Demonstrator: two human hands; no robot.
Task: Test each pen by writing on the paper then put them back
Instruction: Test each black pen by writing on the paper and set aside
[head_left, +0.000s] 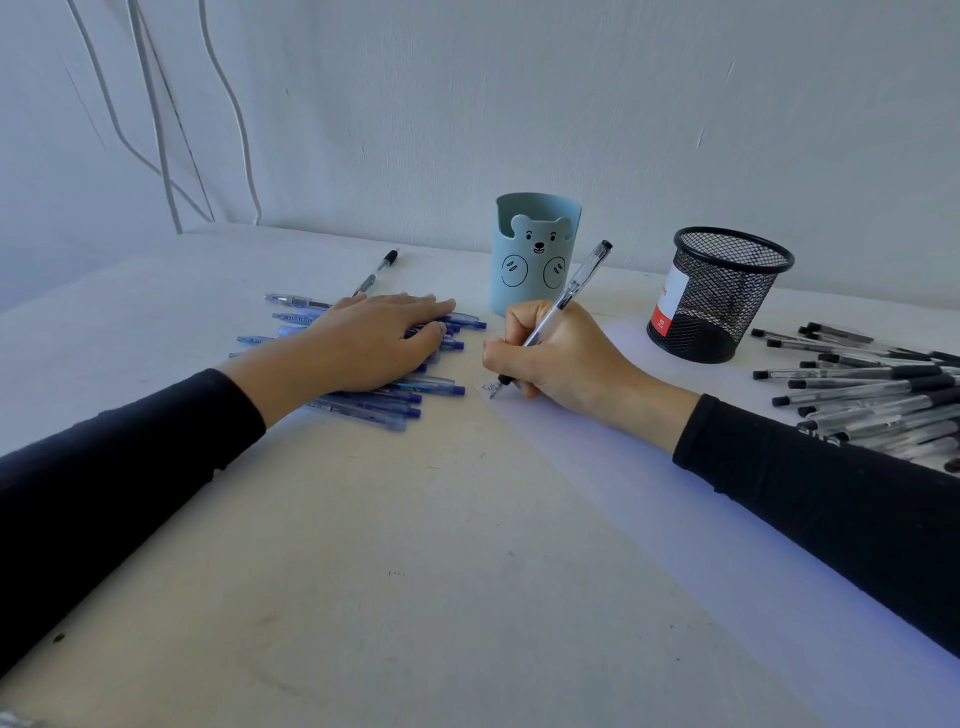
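The pale surface (415, 545) fills most of the frame, and a long sheet of paper (675, 519) runs from the centre down to the lower right. At the right edge lies a broad heap of black-capped pens (872, 395). Left of centre a smaller heap of blue pens (384, 408) is spread flat.

The left grip (374, 338) lies wide on those blue pens, fingers straight, pressing down on them without curling round any. The right grip (561, 353), at the centre, is closed round a clear pen (576, 283) in a writing hold. The black cap end points up and to the right, and the tip is down on the top corner of the paper.

Behind the hands stand a light blue bear cup (535, 260) and, to its right, a black mesh cup (722, 291). The mesh cup looks empty; the inside of the bear cup cannot be seen. A lone pen (376, 273) lies apart at upper left, near the wall.

The smallest thing is the scribble (488, 388), one short mark at the pen tip, and the rest of the sheet is blank. From that I judge the task has barely begun: one pen is under test, and both heaps are still to be written with and put back.
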